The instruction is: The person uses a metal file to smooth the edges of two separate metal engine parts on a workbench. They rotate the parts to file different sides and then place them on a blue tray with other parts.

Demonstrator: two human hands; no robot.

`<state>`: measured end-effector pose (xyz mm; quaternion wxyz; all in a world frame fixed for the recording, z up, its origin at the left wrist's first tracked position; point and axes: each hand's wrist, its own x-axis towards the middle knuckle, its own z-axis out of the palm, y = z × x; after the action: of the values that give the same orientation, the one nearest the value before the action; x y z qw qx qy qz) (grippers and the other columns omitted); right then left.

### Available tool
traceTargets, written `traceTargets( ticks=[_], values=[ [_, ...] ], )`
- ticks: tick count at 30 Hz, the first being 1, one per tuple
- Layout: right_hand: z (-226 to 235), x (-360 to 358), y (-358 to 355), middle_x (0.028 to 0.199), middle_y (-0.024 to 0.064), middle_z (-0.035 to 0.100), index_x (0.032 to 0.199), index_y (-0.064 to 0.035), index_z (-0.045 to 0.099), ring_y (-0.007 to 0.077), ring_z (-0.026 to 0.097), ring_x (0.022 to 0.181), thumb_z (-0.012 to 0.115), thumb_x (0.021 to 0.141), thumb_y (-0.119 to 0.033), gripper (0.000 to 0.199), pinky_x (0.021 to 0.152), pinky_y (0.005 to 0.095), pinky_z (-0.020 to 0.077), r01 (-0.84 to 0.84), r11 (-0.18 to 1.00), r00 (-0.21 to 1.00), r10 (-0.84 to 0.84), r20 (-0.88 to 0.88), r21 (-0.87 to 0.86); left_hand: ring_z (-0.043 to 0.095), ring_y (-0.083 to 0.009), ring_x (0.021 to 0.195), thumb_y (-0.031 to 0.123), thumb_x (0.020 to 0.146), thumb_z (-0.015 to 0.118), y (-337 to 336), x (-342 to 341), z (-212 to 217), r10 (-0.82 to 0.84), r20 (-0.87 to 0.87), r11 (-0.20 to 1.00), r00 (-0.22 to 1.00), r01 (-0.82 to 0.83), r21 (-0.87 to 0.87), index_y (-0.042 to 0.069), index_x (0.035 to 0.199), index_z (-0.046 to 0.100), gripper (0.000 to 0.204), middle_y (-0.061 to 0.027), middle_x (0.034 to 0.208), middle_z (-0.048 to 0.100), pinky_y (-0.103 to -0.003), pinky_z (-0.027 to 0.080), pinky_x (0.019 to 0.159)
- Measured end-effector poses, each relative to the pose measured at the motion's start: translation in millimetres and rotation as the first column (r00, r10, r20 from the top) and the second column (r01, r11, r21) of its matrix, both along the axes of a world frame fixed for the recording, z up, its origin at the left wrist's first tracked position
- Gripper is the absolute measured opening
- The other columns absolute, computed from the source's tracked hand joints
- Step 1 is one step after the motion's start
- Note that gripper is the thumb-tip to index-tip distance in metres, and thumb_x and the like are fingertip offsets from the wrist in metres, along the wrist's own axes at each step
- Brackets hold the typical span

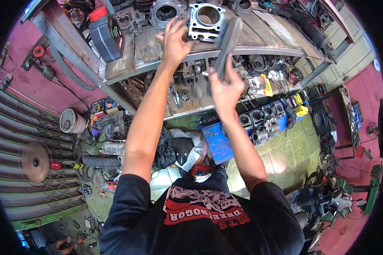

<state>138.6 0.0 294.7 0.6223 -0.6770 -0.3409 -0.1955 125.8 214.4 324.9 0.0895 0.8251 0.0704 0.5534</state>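
Grips long grey bar (227,47) in right hand (227,88), just beside cylinder block (204,27) on bench (149,46), and has spread left hand (177,41) at block's left edge; probably dresses its surface, so next needs steady block and flat stroke

Shirt (200,238): a black T-shirt is being worn over the torso.
Chest print (206,206): a white line drawing is being displayed along with a red banner and red lettering.
Sleeves (130,193): matching black cloth is being shown, cut short.
Forearms (145,119): both are being left bare, as are the left hand (174,46) and right hand (227,92).
Trousers (212,182): dark cloth is being partly hidden by the shirt.
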Motion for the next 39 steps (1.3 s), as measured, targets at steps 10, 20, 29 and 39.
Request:
traceTargets(
  ticks=[10,20,29,39],
  values=[
    [8.3,-8.3,-5.1,0.084,0.0154,0.068,0.140,0.0008,0.060,0.0308,0.062,0.086,0.080,0.077,-0.018,0.069,0.092,0.0426,0.0422,0.072,0.990,0.994,-0.061,0.093,-0.119,0.047,-0.0277,0.140,0.028,0.059,0.094,0.6,-1.3,-2.4,0.059,-0.040,0.998,0.997,-0.060,-0.028,0.010,0.095,0.074,0.045,0.0001,0.139,0.065,-0.050,0.032,0.105],
    [32.2,-20.7,1.6,0.073,0.0092,0.066,0.132,-0.0068,0.069,0.0245,0.061,0.079,0.079,0.072,-0.025,0.063,0.098,0.0471,0.0380,0.161,0.972,0.870,-0.057,0.490,-0.173,0.048,-0.0301,0.139,0.006,0.062,0.067,-6.8,-4.1,2.8,0.050,-0.023,0.998,0.998,-0.051,-0.034,0.004,0.079,0.061,0.018,-0.0046,0.137,0.065,-0.052,0.036,0.101],
    [61.0,-29.8,-0.3,0.078,0.0128,0.072,0.133,-0.0127,0.070,0.0282,0.065,0.085,0.078,0.073,-0.028,0.062,0.101,0.0483,0.0374,0.155,0.947,0.834,0.028,0.552,-0.283,0.045,-0.0271,0.140,0.018,0.065,0.080,13.6,9.0,-14.8,0.012,0.015,0.998,1.000,-0.011,-0.054,0.008,0.102,0.075,0.040,-0.0054,0.135,0.064,-0.060,0.030,0.101],
    [82.0,-22.0,20.9,0.076,0.0170,0.071,0.131,-0.0142,0.071,0.0306,0.067,0.087,0.074,0.075,-0.036,0.060,0.100,0.0479,0.0368,0.212,0.903,0.867,0.002,0.498,-0.374,0.048,-0.0285,0.137,0.028,0.074,0.078,4.7,8.2,-10.3,-0.015,0.036,0.999,0.999,0.016,-0.044,0.010,0.106,0.076,0.036,-0.0073,0.132,0.066,-0.059,0.029,0.099]
  ],
)
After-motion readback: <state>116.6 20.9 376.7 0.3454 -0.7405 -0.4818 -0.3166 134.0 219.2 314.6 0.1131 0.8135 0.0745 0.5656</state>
